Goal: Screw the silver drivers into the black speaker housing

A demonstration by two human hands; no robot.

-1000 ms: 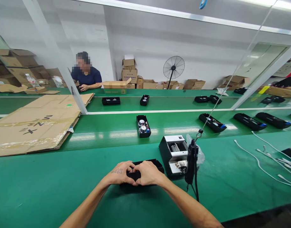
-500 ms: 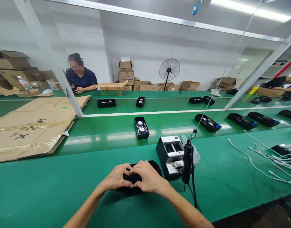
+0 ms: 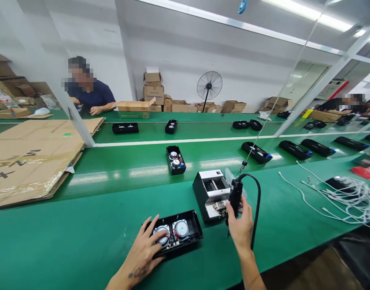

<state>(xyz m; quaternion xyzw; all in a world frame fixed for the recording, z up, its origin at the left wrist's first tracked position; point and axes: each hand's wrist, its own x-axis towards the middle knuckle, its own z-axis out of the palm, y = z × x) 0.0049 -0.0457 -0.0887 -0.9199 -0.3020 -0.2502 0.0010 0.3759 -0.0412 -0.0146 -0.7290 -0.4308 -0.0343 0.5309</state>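
Two round speaker cones (image 3: pixel 172 232) gleam up out of the open black housing (image 3: pixel 175 235), which lies flat on the green tabletop (image 3: pixel 67 241) right in front of the person. The left hand (image 3: pixel 142 253) is spread over the housing's near-left end, fingers fanned wide and flat, one fingertip on the left cone; that grip is open, pressing down rather than wrapped round anything. Over to the right hand (image 3: pixel 240 225): it is raised just beside the housing, its grip curled round the lower part of a black electric screwdriver (image 3: pixel 234 194), which hangs upright from a thin cord (image 3: pixel 272 108) running up and to the right. A black cable (image 3: pixel 257 209) loops out of the tool's top and drops behind the wrist. Just behind the hand sits a small black-and-white machine (image 3: pixel 210 193), touching distance from the housing's far-right corner. Further out, on the glossy conveyor belt (image 3: pixel 127 165), another open housing with two cones (image 3: pixel 175 159) stands lengthwise, and more long black housings (image 3: pixel 296 150) are strung out to the right. A tangle of white cables (image 3: pixel 338 193) lies on the tabletop at the right edge. Flattened cardboard (image 3: pixel 30 157) covers the left. Across the belt, a person in a dark shirt (image 3: pixel 91 94) sits near stacked boxes (image 3: pixel 153 90) and a standing fan (image 3: pixel 209 86).
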